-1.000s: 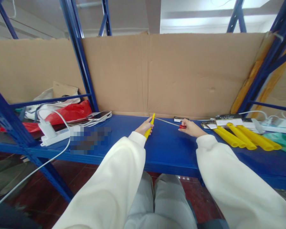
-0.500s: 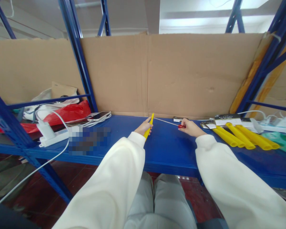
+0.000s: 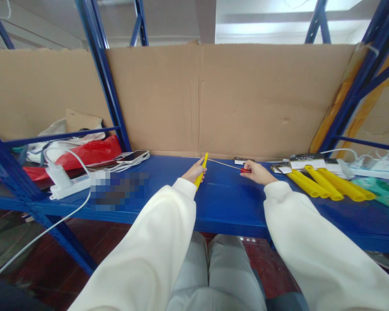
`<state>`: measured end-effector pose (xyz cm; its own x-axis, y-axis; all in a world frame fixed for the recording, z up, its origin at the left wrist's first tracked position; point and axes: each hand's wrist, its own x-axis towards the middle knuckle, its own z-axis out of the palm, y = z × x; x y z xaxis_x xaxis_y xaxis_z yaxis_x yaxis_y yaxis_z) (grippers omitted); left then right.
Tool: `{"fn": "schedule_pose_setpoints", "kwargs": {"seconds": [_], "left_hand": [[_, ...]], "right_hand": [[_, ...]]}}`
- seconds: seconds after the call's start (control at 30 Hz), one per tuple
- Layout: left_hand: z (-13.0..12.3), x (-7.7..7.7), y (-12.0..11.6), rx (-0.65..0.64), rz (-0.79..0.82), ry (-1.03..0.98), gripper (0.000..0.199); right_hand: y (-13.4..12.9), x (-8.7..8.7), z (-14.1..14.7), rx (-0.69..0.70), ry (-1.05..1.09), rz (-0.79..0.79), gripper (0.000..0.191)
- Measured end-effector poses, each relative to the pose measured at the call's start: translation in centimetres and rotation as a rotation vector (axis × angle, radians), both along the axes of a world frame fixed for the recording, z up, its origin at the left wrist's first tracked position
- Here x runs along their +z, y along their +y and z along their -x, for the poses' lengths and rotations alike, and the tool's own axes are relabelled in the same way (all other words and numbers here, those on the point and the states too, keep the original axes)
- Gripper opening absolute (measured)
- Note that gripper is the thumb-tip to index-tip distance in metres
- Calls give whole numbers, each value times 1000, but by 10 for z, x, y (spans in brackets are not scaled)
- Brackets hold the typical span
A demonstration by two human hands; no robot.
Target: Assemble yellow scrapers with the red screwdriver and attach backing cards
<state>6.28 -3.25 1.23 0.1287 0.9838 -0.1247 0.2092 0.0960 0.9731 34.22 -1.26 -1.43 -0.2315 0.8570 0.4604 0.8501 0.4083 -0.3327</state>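
My left hand [image 3: 193, 172] is closed around a slim yellow tube-like piece [image 3: 201, 172], held tilted above the blue shelf [image 3: 227, 194]. In my right hand [image 3: 257, 172] is a screwdriver [image 3: 245, 170] with a red handle, pinched in the fingers. Its long thin metal shaft [image 3: 223, 163] runs leftward to the upper part of the yellow piece. Whether the tip touches it or passes behind, I cannot tell. A small black-and-white item [image 3: 244, 161] lies just behind my right hand.
Several yellow tubes [image 3: 330, 183] and packaging cards [image 3: 306, 161] lie on the right, beside a green packet [image 3: 382, 192]. At left are a power strip [image 3: 73, 185], a phone [image 3: 132, 156], cables and a red bag [image 3: 97, 153]. Cardboard [image 3: 253, 99] walls the back.
The view has shifted slightly. Both hands keep their grips in nearly the same places, and the screwdriver's shaft catches the light differently.
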Motion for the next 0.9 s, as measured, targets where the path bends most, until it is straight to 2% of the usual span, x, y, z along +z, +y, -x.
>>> {"fn": "schedule_pose_setpoints", "kwargs": {"seconds": [0.23, 0.3, 0.43, 0.53, 0.73, 0.8, 0.9], "left_hand": [[0, 0, 0, -1, -1, 3, 76], [0, 0, 0, 2, -6, 4, 75], [0, 0, 0, -9, -16, 15, 75], [0, 1, -1, -16, -3, 16, 76], [0, -2, 1, -11, -17, 12, 75], [0, -3, 3, -8, -25, 15, 75], [0, -4, 4, -12, -35, 20, 75]], "right_hand": [[-3, 5, -1, 112, -59, 43, 22], [-3, 4, -1, 87, -28, 45, 19], [-2, 2, -1, -49, -12, -3, 22], [-5, 4, -1, -25, -51, -35, 18], [-8, 9, 2, 82, -73, 18, 23], [-7, 8, 2, 66, -24, 12, 18], [-7, 7, 2, -17, 9, -10, 21]]}}
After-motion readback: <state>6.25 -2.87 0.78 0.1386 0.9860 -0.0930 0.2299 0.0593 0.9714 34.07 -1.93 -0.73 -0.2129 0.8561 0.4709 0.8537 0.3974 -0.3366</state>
